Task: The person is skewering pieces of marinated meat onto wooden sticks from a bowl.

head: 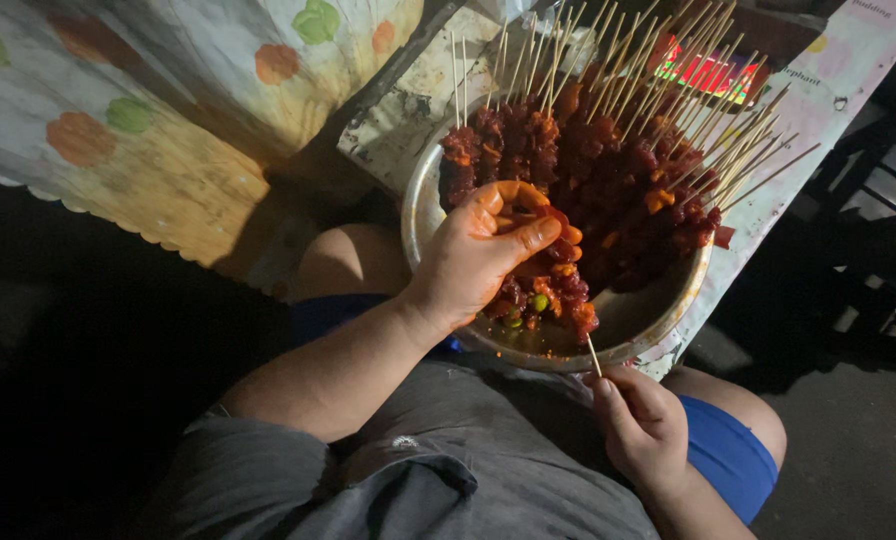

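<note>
While a seated person looks down at their lap, a round metal bowl (668, 310) rests against their knees and the edge of a table, heaped with red, sauce-coated pieces of meat (608, 180). Many filled wooden skewers (668, 90) lie across the far side of the bowl, their bare ends fanning up and to the right. The left hand (483, 255), stained orange with marinade, reaches into the near side of the bowl; its fingers and thumb are curled together around a piece of meat (551, 225) on top of the pile. A few green bits sit among the loose meat just below this hand. The right hand (640, 420) is lower, just outside the bowl's near rim, with thumb and fingers pinched on the end of a thin wooden skewer (593, 356) that slants up over the rim toward the meat. A cloth with orange and green leaf shapes (168, 120) covers the table at the upper left. The person wears a grey shirt (448, 460) and blue shorts (728, 450).
</note>
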